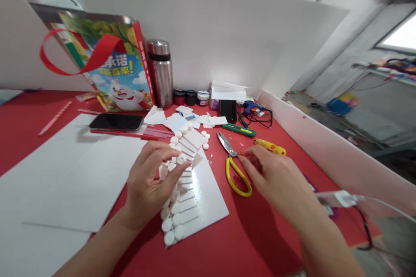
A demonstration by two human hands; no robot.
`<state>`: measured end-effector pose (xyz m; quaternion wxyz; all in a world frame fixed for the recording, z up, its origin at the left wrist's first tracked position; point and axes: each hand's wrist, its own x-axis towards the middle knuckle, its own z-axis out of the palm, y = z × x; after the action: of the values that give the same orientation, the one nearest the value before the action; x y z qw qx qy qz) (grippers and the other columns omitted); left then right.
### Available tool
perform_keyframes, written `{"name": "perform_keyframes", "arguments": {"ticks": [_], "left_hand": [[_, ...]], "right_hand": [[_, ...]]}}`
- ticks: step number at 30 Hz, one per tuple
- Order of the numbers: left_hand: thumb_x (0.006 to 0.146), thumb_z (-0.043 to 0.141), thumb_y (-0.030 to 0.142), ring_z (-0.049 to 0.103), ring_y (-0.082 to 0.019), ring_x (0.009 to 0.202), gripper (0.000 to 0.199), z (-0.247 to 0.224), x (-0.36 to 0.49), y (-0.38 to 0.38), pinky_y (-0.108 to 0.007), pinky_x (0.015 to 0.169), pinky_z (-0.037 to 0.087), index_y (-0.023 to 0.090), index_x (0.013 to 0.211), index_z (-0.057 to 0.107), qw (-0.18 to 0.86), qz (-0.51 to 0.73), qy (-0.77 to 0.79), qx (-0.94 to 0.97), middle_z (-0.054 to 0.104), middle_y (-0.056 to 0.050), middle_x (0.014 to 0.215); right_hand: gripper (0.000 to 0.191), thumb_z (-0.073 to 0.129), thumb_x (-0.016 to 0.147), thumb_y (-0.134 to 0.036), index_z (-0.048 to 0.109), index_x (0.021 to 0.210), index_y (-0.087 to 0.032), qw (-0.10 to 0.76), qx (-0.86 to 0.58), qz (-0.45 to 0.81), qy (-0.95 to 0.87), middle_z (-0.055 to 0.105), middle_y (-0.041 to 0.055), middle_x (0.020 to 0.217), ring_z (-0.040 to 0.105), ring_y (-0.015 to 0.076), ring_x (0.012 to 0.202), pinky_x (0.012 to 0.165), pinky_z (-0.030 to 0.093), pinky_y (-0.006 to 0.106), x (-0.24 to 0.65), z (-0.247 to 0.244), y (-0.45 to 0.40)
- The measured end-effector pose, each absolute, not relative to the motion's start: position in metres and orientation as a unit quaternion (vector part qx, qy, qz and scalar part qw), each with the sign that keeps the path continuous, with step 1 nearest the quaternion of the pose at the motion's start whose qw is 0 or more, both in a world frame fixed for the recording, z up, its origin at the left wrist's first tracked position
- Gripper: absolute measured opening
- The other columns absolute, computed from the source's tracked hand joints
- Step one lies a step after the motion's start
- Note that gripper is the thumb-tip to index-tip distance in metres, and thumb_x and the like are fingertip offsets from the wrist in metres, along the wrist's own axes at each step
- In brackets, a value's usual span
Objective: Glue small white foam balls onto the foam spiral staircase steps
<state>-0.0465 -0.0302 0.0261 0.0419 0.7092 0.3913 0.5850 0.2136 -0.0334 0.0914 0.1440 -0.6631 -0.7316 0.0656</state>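
Note:
My left hand [152,179] is closed in a pinch, holding a small white round disc [181,159] between thumb and forefinger. It is over a white board [208,197] with thin parallel strips or lines across it. Several similar white discs [169,238] run along the board's left side, partly hidden by my hand. On the right, my right hand [266,166] has its fingers curled at the scissors [238,181], covering one handle. The other yellow handle lies in view, and the blades point away from me. My right fingertips are partly hidden.
Behind the board lie white paper scraps [175,122] and a green utility knife [239,130]. Large white sheets [81,169] and a phone [116,122] occupy the left. A steel flask [161,75] and gift box [125,78] stand behind. A low white partition [312,143] borders the right.

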Motion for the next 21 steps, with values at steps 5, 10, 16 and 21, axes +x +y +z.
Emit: {"name": "perform_keyframes", "arguments": {"ticks": [5, 10, 16, 21], "left_hand": [[0.086, 0.075, 0.013, 0.055, -0.013, 0.077, 0.022, 0.021, -0.048, -0.029, -0.029, 0.074, 0.048, 0.021, 0.103, 0.065, 0.154, 0.615, 0.44, 0.636, 0.062, -0.001, 0.094], [0.089, 0.074, 0.02, 0.063, -0.011, 0.083, 0.016, 0.026, -0.045, -0.029, -0.023, 0.079, 0.052, 0.021, 0.103, 0.067, 0.232, 0.648, 0.477, 0.547, 0.068, 0.0, 0.095], [0.088, 0.077, 0.025, 0.067, -0.011, 0.075, 0.021, 0.023, -0.051, -0.024, -0.02, 0.07, 0.053, 0.022, 0.107, 0.071, 0.402, 0.646, 0.44, 0.477, 0.072, 0.0, 0.089], [0.086, 0.079, 0.025, 0.067, -0.01, 0.071, 0.02, 0.022, -0.056, -0.02, -0.019, 0.068, 0.055, 0.021, 0.104, 0.073, 0.53, 0.634, 0.376, 0.42, 0.074, -0.002, 0.086]], "right_hand": [[0.031, 0.051, 0.094, -0.053, 0.06, 0.088, -0.024, 0.195, -0.74, -0.094, -0.637, 0.072, 0.0095, 0.081, 0.067, 0.0273, 0.068, 0.06, 0.037, 0.035, 0.261, 0.08, -0.066], [0.04, 0.051, 0.088, -0.057, 0.06, 0.096, -0.019, 0.177, -0.784, -0.061, -0.592, 0.072, 0.0168, 0.095, 0.068, 0.0312, 0.08, 0.069, 0.044, 0.039, 0.279, 0.061, -0.054], [0.031, 0.048, 0.093, -0.049, 0.055, 0.08, -0.022, 0.079, -0.809, 0.035, -0.582, 0.07, 0.0139, 0.082, 0.067, 0.0292, 0.077, 0.063, 0.04, 0.034, 0.272, 0.047, -0.025], [0.029, 0.05, 0.09, -0.044, 0.042, 0.07, -0.026, 0.101, -0.808, 0.027, -0.579, 0.061, 0.009, 0.068, 0.062, 0.0269, 0.071, 0.059, 0.032, 0.032, 0.271, 0.035, -0.016]]}}
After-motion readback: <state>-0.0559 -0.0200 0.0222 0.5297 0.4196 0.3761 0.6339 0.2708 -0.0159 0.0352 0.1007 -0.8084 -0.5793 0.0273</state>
